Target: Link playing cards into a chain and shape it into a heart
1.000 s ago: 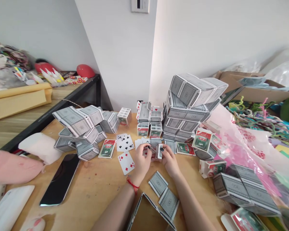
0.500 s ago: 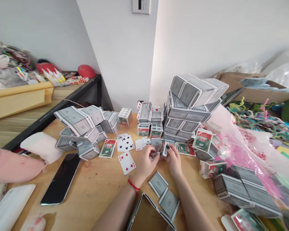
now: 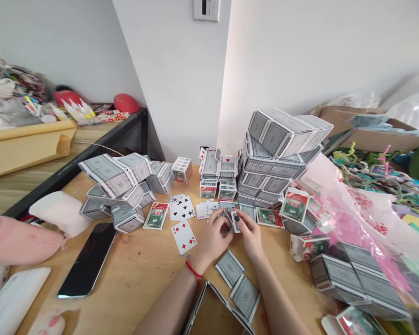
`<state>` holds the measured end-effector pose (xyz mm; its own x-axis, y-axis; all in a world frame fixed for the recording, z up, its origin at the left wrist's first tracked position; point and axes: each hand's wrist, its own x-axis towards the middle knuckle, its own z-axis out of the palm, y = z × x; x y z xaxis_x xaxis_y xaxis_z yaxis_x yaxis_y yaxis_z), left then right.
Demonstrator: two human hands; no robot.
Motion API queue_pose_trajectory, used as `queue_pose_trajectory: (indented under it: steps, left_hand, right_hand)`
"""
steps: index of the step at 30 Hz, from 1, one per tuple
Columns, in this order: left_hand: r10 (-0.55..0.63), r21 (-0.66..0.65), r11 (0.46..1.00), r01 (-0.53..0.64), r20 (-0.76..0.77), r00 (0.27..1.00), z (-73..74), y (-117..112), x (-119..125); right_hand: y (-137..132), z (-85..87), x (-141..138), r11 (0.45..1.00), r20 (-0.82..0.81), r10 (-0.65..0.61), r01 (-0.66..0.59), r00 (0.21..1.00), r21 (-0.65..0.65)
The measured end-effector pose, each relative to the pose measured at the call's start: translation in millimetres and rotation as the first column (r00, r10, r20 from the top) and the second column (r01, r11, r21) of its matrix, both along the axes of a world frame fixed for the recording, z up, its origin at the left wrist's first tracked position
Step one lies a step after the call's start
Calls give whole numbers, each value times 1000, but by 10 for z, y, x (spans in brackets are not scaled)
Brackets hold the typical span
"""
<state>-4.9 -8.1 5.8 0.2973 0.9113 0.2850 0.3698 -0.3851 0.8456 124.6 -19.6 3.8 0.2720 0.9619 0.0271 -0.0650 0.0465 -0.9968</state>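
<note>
My left hand (image 3: 211,237) and my right hand (image 3: 250,235) meet at the middle of the wooden table (image 3: 139,270), fingers pinched together on a small folded playing-card piece (image 3: 231,221) held between them. A red string circles my left wrist. Two grey-backed cards (image 3: 238,281) lie face down just below my hands. Face-up cards, a four of diamonds (image 3: 184,236) and a spade card (image 3: 181,207), lie to the left. A row of small card cubes (image 3: 216,179) stands behind my hands.
Tall stacks of grey card blocks rise at the back right (image 3: 277,153), left (image 3: 120,186) and front right (image 3: 356,279). A black phone (image 3: 87,260) lies at the left. Green card packs (image 3: 295,202), pink plastic wrap (image 3: 345,214) and a cardboard box (image 3: 366,130) crowd the right.
Both hands have shifted slightly away from me and turned the small card piece between the fingers. Nothing else on the table has moved.
</note>
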Motion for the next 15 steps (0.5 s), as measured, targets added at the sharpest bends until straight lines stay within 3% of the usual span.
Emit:
queue_pose_trajectory:
  steps: [6, 10, 15]
  left_hand:
    - [-110, 98, 989, 113, -39, 993, 68, -27, -28]
    - [-74, 114, 991, 77, -31, 997, 84, -28, -21]
    - [-49, 91, 994, 53, -40, 998, 82, -23, -16]
  right_hand:
    - [30, -17, -7, 999, 23, -21, 22, 1000, -44]
    - [36, 10, -22, 998, 50, 39, -36, 998, -56]
    - [26, 4, -19, 999, 47, 25, -24, 999, -33]
